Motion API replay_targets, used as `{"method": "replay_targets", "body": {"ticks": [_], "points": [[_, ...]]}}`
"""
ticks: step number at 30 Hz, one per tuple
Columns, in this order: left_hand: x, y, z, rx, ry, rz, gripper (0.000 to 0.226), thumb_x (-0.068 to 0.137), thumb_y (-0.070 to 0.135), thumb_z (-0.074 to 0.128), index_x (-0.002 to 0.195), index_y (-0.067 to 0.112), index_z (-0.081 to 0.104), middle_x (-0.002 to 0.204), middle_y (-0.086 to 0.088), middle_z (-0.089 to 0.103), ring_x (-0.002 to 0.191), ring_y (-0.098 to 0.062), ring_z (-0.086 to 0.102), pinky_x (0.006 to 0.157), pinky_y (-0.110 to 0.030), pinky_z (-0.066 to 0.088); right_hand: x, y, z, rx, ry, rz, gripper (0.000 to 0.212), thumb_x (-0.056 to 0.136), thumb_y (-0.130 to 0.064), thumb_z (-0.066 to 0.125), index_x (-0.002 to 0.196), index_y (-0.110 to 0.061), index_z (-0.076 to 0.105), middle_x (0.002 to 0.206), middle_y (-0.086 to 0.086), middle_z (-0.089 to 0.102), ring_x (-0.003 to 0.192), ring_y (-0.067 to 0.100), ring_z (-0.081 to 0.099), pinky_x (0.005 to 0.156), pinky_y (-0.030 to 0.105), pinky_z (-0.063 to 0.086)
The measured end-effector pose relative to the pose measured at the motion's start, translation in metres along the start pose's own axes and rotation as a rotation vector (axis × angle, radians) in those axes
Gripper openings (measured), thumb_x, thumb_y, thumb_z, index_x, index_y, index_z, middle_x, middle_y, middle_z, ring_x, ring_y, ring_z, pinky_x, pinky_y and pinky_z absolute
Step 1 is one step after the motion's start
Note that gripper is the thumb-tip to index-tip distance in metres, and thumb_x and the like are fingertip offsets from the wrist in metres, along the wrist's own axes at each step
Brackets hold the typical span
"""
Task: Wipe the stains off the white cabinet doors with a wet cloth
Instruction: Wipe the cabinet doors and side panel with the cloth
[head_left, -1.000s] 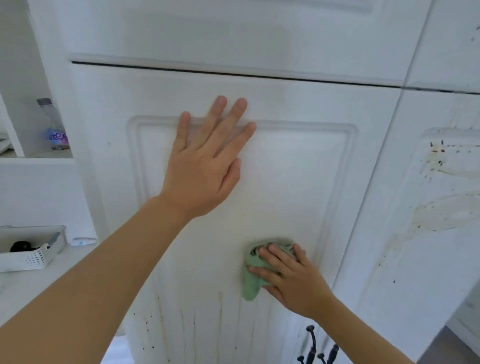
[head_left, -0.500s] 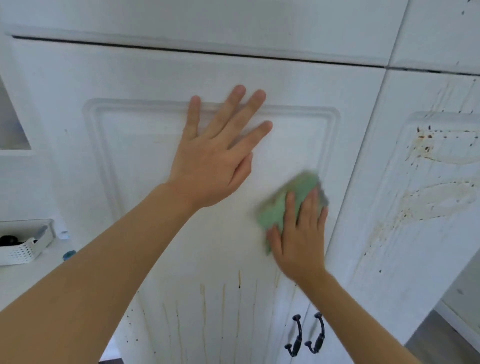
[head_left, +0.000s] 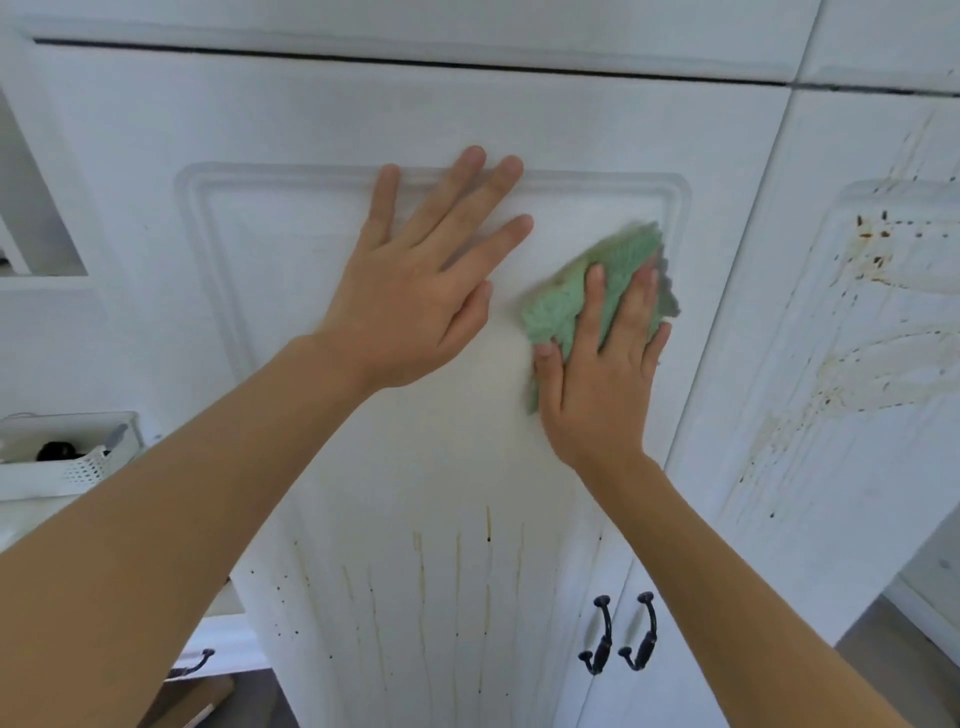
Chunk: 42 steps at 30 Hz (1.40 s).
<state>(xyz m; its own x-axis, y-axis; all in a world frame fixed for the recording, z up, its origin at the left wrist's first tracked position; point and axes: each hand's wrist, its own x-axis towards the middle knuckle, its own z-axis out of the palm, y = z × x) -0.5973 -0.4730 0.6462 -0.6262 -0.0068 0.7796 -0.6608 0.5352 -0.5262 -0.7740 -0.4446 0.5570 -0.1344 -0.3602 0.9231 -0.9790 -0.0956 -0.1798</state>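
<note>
**Two hands on a stained white cabinet door, one pressing a green cloth**

Nearest, two bare forearms reach up and forward. The left hand lies flat on the left cabinet door, fingers straight and spread wide. Just beside it, the right hand presses a green cloth against the same door's recessed panel, fingers straight and slightly apart. Brown drip stains streak the door below. Beyond, the right cabinet door carries larger smears.
</note>
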Motion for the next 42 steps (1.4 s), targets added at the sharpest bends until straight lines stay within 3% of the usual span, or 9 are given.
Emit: {"method": "replay_targets", "body": {"ticks": [3,8,13,17,20,23,26,36,42], "points": [[-0.019,-0.003,-0.003,-0.002,-0.027,-0.025,0.047,0.093,0.017,0.039,0.14,0.013,0.042,0.149,-0.015,0.031,0.14,-0.03,0.025,0.11,-0.057,0.01,-0.076,0.011,0.017,-0.037,-0.12,-0.056,0.059,0.101,-0.043,0.016,0.151,-0.018,-0.002,0.147,0.028,0.011,0.138,0.041,0.011,0.113,0.049,0.005],[-0.047,-0.003,-0.009,0.02,-0.054,-0.08,0.049,0.092,0.017,0.04,0.141,0.012,0.039,0.149,-0.014,0.032,0.14,-0.03,0.025,0.11,-0.056,0.006,-0.176,0.049,0.021,-0.217,-0.437,-0.254,0.048,0.103,-0.043,0.013,0.137,-0.017,0.036,0.142,0.022,0.025,0.127,0.04,0.031,0.113,0.048,0.009],[-0.06,-0.015,-0.015,0.036,-0.056,-0.141,0.05,0.094,0.018,0.037,0.143,0.01,0.032,0.15,-0.015,0.03,0.14,-0.031,0.023,0.109,-0.057,0.007,-0.073,0.009,0.012,-0.119,-0.16,-0.43,0.054,0.102,-0.042,0.018,0.152,-0.026,0.007,0.152,0.016,0.012,0.141,0.029,0.011,0.115,0.048,0.002],[-0.078,-0.028,-0.023,0.04,-0.055,-0.22,0.049,0.096,0.02,0.035,0.145,0.01,0.031,0.151,-0.014,0.028,0.141,-0.03,0.019,0.11,-0.056,0.005,-0.018,-0.047,0.018,-0.054,-0.023,-0.283,0.057,0.1,-0.042,0.022,0.151,-0.02,0.007,0.152,0.018,0.006,0.144,0.03,0.001,0.115,0.048,-0.006],[-0.101,-0.033,-0.026,0.061,-0.068,-0.263,0.051,0.096,0.019,0.036,0.146,0.011,0.028,0.152,-0.012,0.024,0.143,-0.027,0.016,0.11,-0.055,0.004,-0.071,-0.042,0.039,-0.057,-0.084,-0.41,0.057,0.102,-0.042,0.018,0.152,-0.023,0.0,0.156,0.014,-0.002,0.146,0.025,-0.006,0.115,0.05,0.001],[-0.126,-0.027,-0.029,0.041,-0.107,-0.314,0.051,0.095,0.019,0.036,0.146,0.012,0.029,0.152,-0.011,0.024,0.143,-0.026,0.017,0.11,-0.056,0.007,-0.156,-0.014,0.056,-0.155,-0.301,-0.694,0.047,0.1,-0.037,0.026,0.146,-0.028,0.024,0.155,0.006,0.009,0.145,0.021,0.002,0.108,0.049,0.017],[-0.147,-0.026,-0.036,0.035,-0.148,-0.346,0.052,0.094,0.02,0.033,0.145,0.011,0.029,0.152,-0.01,0.024,0.143,-0.024,0.017,0.112,-0.052,0.006,-0.18,-0.001,0.056,-0.25,-0.38,-0.861,0.056,0.085,-0.03,0.041,0.14,-0.03,0.032,0.158,0.0,0.006,0.147,0.018,-0.004,0.115,0.044,0.004],[-0.181,-0.048,-0.06,-0.202,-0.107,-0.717,0.056,0.096,0.027,0.025,0.148,0.01,0.017,0.156,-0.003,0.012,0.144,-0.009,-0.001,0.114,-0.041,0.004,-0.013,-0.175,0.047,-0.001,0.014,-0.402,0.054,0.1,-0.041,0.024,0.149,-0.018,0.019,0.153,0.013,0.012,0.143,0.027,0.006,0.114,0.048,-0.004],[-0.216,-0.052,-0.06,-0.283,-0.132,-0.803,0.054,0.098,0.031,0.022,0.148,0.012,0.015,0.155,0.001,0.009,0.144,-0.009,-0.001,0.114,-0.045,0.005,-0.124,-0.165,0.095,-0.081,-0.173,-0.835,0.063,0.094,-0.041,0.044,0.148,-0.022,0.017,0.158,0.007,-0.014,0.146,0.02,-0.005,0.115,0.044,-0.004]]}}
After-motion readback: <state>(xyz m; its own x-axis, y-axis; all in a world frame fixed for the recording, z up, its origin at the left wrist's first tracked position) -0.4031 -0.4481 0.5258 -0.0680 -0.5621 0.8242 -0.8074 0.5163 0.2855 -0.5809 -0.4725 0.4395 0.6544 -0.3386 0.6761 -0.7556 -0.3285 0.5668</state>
